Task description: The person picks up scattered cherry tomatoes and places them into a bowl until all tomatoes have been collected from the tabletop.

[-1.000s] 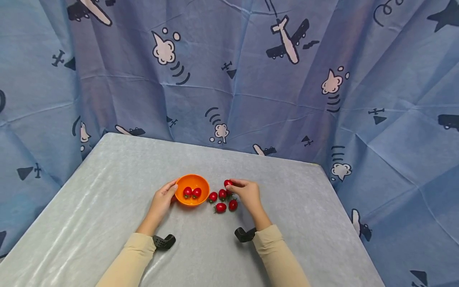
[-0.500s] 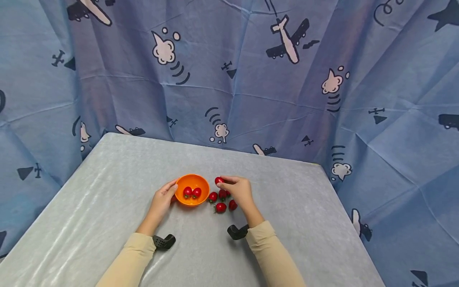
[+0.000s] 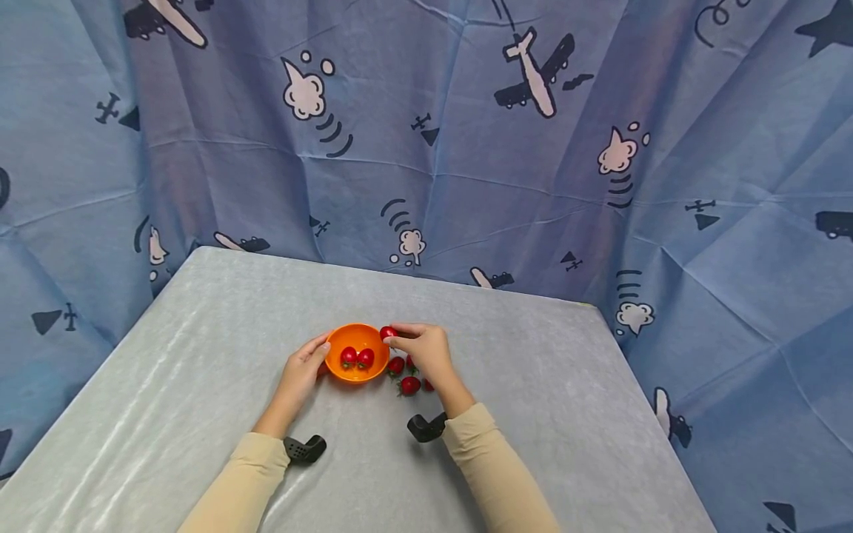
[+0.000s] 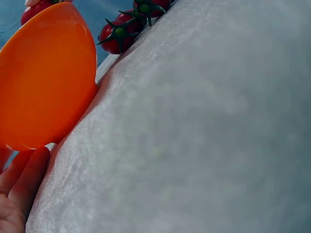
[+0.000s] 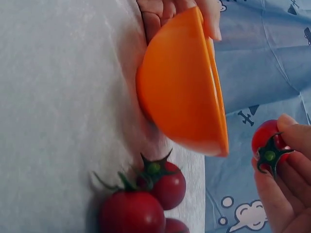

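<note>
Small red cherry tomato with a green calyx: I pinch it between the thumb and fingertips of my right hand, just above the right rim of the round orange plastic bowl. In the right wrist view the tomato sits clear of the bowl rim, calyx facing the camera.

My left hand curls against the left wall of the bowl, thumb on the rim, fingers touching its outer side. The bowl stands upright on the grey cloth-covered table and contains two red cherry tomatoes side by side.

A loose cluster of red cherry tomatoes lies on the table just right of the bowl, partly hidden under my right hand.

A blue curtain printed with aeroplanes hangs behind the table.
</note>
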Demonstrator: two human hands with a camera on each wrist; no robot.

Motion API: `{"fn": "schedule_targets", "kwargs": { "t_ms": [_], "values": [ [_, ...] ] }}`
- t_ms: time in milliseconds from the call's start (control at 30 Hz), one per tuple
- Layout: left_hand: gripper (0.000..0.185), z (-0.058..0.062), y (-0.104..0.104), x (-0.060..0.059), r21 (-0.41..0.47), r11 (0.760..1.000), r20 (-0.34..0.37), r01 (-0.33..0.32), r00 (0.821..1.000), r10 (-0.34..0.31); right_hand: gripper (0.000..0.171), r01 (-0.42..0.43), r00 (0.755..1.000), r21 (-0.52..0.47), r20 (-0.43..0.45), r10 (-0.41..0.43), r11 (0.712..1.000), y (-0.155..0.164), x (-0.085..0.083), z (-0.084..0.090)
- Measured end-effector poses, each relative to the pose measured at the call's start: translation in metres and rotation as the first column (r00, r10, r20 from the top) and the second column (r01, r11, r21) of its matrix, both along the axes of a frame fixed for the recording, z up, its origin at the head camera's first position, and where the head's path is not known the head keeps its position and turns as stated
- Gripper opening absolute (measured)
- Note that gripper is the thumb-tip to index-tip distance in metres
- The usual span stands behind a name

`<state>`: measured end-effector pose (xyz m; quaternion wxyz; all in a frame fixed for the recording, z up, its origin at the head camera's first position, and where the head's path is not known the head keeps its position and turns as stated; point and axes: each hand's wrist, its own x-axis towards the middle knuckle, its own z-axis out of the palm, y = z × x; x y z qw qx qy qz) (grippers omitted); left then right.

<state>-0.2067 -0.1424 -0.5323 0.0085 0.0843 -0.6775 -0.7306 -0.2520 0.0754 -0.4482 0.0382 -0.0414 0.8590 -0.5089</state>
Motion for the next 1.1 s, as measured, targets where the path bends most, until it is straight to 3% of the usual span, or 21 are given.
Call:
{"fn": "schedule_targets", "kwargs": {
  "t_ms": [400,633,1100],
  "values": [
    [0.047,0.006,0.0,0.002,0.016,1.0,0.014,0.002,1.0,-0.003,0.029,-0.02,1.0,0.001,0.015,0.02,1.0,-0.021,-0.004,-0.004],
    [0.046,0.005,0.001,0.002,0.022,1.0,0.003,0.004,1.0,-0.004,0.028,-0.025,0.997,0.013,0.067,0.024,1.0,-0.032,-0.005,-0.006],
    [0.046,0.004,0.0,0.001,0.026,1.0,-0.007,0.011,1.0,-0.011,0.028,-0.085,0.996,0.028,0.026,0.085,0.996,-0.048,-0.006,-0.01]
  ]
}}
